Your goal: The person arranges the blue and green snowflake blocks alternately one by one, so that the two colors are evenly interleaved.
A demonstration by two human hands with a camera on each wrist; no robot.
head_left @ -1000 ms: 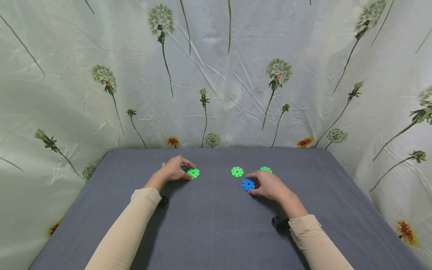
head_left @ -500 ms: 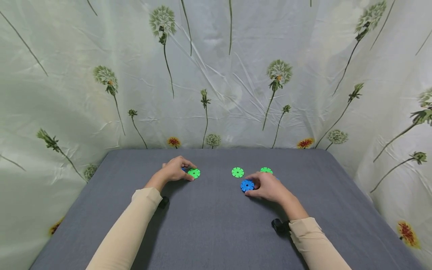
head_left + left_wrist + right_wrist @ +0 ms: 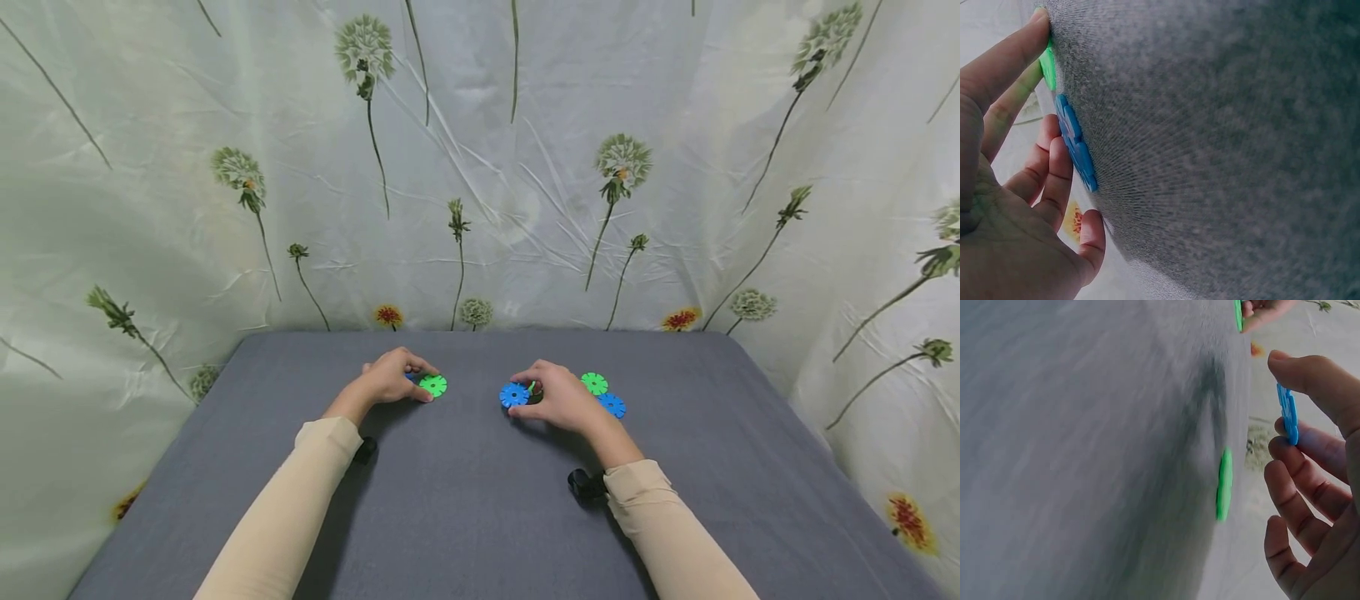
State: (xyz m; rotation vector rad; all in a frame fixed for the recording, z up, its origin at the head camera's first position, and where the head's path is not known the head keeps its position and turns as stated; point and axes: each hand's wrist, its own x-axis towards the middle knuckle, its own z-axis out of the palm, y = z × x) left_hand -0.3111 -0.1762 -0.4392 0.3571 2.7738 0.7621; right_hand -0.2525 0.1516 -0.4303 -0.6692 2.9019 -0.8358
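Observation:
My left hand (image 3: pixel 390 375) rests on the cloth, its thumb and index finger at opposite edges of a flat green notched building disc (image 3: pixel 432 385). Under its other fingers lies a blue notched disc (image 3: pixel 1075 144), mostly covered in the head view. My right hand (image 3: pixel 562 400) pinches another blue notched disc (image 3: pixel 514 395) by its edges between thumb and fingers, raised above the cloth. Below and behind that hand is a green disc (image 3: pixel 1224 484), largely hidden in the head view.
Right of my right hand, a green disc (image 3: pixel 594 383) and a blue disc (image 3: pixel 612 405) lie close together on the grey cloth-covered table (image 3: pixel 465 500). A floral curtain (image 3: pixel 510 192) hangs behind the table and along its sides.
My right hand has moved left and slightly away with the blue disc, covering most of the middle green disc and uncovering another blue one at right. My left hand stays put.

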